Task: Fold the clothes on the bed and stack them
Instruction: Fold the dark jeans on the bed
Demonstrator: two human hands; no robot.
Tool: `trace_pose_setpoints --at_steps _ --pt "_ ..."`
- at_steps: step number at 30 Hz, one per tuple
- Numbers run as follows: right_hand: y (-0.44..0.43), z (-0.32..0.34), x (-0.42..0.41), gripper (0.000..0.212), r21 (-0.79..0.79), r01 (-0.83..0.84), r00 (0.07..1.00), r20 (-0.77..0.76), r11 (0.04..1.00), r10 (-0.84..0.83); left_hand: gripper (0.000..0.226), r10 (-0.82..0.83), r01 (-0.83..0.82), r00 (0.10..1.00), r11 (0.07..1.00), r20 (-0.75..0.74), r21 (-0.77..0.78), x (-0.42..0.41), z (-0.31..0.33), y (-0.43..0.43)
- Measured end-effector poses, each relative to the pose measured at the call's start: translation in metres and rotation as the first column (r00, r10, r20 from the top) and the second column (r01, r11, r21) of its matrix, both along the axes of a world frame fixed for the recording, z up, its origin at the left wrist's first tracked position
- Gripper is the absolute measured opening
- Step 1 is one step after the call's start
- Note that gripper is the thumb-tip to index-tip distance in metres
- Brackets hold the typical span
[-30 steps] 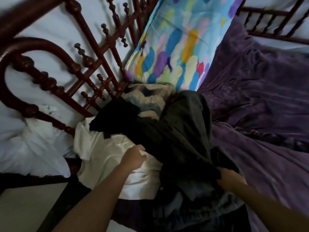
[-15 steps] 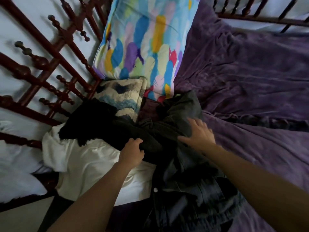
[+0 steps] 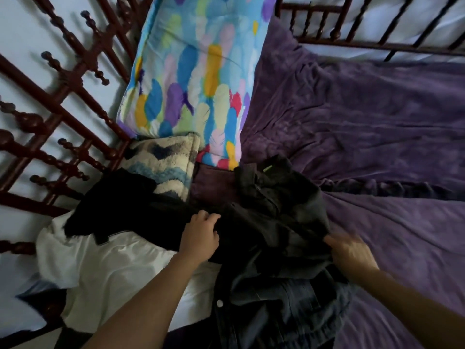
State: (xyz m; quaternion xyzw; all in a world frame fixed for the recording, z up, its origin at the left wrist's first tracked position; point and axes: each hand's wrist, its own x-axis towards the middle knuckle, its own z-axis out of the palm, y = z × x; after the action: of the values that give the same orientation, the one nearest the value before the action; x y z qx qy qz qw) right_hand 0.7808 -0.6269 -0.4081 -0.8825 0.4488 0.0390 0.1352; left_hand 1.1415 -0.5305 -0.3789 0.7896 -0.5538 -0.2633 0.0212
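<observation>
On the bed [image 3: 390, 235], left hand [image 3: 201, 239] fingers [image 3: 204, 217] clench dark garment [image 3: 276, 222]; right hand [image 3: 352, 253] blurred, can't tell. Lift it clear, spread flat.

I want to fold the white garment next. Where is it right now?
In the head view, the white garment lies at the lower left, its upper edge under the black garment, just left of the left hand.
</observation>
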Motion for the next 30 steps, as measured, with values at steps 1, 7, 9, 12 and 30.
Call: trace_pose_setpoints --at_steps 1,7,9,12,30 --pt "0.012 -0.003 -0.015 0.039 0.080 0.015 0.997 -0.073 0.997 -0.009 0.051 -0.101 0.100 0.994 0.994 0.031 0.033 -0.011 -0.002 -0.007" --pt "-0.012 -0.011 -0.016 0.031 0.366 0.390 0.894 -0.371 0.845 -0.252 0.061 -0.392 0.358 0.920 0.847 0.005 0.392 -0.060 -0.024 -0.014" --pt "-0.052 -0.008 0.006 0.026 0.243 0.498 0.867 -0.122 0.832 -0.483 0.054 -0.442 0.399 0.897 0.810 0.000 0.430 -0.065 -0.026 -0.005" --pt "-0.114 -0.013 0.049 0.042 0.215 0.554 0.820 0.022 0.804 -0.571 0.043 -0.336 0.331 0.941 0.878 -0.049 0.345 -0.066 -0.027 0.001" --pt "-0.024 0.057 -0.010 0.025 0.897 0.099 0.683 0.253 0.430 -0.685 0.023 0.256 -0.146 0.774 0.962 -0.579 0.231 -0.089 -0.045 -0.135"
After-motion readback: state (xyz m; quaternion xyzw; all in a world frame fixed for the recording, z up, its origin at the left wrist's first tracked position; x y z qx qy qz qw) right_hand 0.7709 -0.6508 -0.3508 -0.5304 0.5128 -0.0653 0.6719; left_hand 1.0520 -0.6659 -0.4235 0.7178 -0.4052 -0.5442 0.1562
